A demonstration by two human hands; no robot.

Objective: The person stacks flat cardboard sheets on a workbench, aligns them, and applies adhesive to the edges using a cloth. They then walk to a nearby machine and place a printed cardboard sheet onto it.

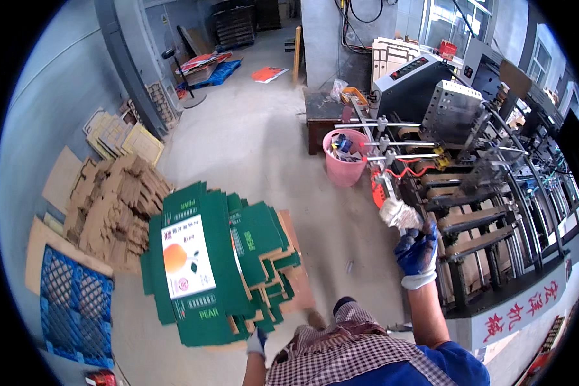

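Note:
My right hand [419, 254], in a blue-and-white work glove, is raised at the near left corner of the machine. Its fingers are curled against the lower end of a bundled white cloth [400, 214], which looks held in them. Low beside the near edge of a stack of green printed cardboard sheets [222, 257] is my left hand [257, 343], also gloved. Its fingertips are at or close to the sheets; the fingers are too small and partly hidden to tell their grip. The top sheet bears a white panel with an orange fruit picture.
On the right stands a large machine [476, 225] with rails, rollers and rods. A pink bucket [345, 161] of scraps sits beside it. Brown cardboard pieces [119, 206] are piled at left, near a blue plastic pallet [77, 309]. Orange-and-white sheets [268, 74] lie on the far floor.

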